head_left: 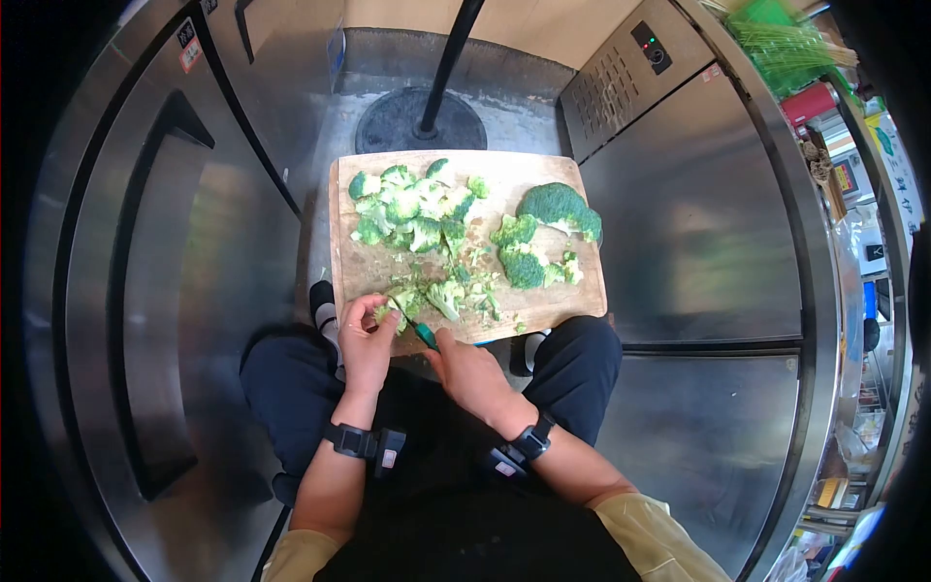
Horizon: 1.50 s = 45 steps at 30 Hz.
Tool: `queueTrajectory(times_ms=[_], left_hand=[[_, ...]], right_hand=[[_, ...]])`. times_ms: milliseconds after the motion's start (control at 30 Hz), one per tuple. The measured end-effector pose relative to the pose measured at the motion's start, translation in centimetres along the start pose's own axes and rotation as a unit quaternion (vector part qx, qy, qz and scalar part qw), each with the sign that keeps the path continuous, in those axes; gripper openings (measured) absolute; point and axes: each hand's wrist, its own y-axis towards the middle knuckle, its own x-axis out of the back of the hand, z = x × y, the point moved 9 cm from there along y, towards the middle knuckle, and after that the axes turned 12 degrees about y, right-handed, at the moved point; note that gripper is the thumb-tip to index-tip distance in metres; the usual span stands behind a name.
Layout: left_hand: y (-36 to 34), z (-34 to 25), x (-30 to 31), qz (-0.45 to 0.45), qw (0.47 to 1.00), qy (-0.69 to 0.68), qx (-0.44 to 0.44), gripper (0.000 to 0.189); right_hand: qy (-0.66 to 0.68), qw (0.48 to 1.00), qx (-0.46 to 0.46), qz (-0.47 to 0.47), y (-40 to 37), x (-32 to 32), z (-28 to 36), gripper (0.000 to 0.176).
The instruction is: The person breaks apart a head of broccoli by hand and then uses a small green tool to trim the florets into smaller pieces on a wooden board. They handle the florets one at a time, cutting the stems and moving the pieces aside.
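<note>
At the near left edge of the wooden cutting board (543,310), my left hand (367,339) pinches a small broccoli floret (385,316). My right hand (470,369) grips a knife with a green handle (425,335), its blade tip against that floret. Just right of the blade lies a cut broccoli piece (445,298), among green crumbs and trimmings. A heap of cut florets (412,204) covers the board's far left. On the right side sit a large broccoli head (555,206) and several smaller chunks (524,267).
The board rests near my knees. Steel cabinet doors stand close on the left (223,252) and right (708,233). Behind the board a black pole rises from a round base (388,121). Shelves crowded with goods (844,194) line the far right.
</note>
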Motion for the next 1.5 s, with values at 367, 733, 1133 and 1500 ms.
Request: queueTrajectory(times_ms=[367,733,1133,1500], left_hand=[[0.2,-2.0,-0.1,0.003,0.998,0.051,-0.027,0.02],[1.1,-0.1,-0.1,0.012,1.0,0.014,0.008,0.018],[-0.1,0.7,2.1,-0.013,0.942,-0.317,0.112,0.023],[0.5,-1.6,2.1,-0.081,0.995,0.017,-0.048,0.039]], right_hand=[[-0.034,0.998,-0.041,0.034,0.4,0.1,0.1,0.027],[-0.067,0.998,-0.016,-0.003,1.5,-2.0,-1.8,0.026],[0.207,0.965,-0.137,0.079,-1.5,1.1,-2.2,0.03],[-0.046,0.981,0.141,-0.128,3.1,1.7,0.6,0.038]])
